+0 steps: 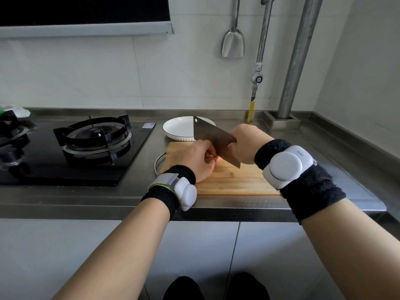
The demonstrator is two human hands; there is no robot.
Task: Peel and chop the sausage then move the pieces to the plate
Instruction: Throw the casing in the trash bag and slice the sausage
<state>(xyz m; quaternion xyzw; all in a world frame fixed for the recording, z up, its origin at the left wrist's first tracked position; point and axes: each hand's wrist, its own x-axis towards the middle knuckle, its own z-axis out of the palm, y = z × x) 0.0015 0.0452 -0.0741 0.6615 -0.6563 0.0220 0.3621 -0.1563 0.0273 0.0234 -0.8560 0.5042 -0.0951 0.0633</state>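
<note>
Holding the cleaver (213, 139) by its handle, the right hand (246, 144) has its fingers wrapped tightly around the grip, and the blade slopes down toward the board (233, 180). The left hand (198, 159) is curled, with its fingertips pinching something small right next to the lower part of the blade. Only a little pinkish spot shows there, between the fingers and the steel, so I judge it is the sausage (217, 158), held just above or on the board; most of it is hidden by the hand.

I cannot tell if the skin is already off. No cut pieces are visible on the board, and the plate (179, 127), which stands behind the board on the steel surface (313, 148), has nothing in it as far as it shows, though the blade hides part of it.

So the task seems to be at an early stage: peeling or the first cut. The chopping and the moving of pieces to the plate are still left to do.
</note>
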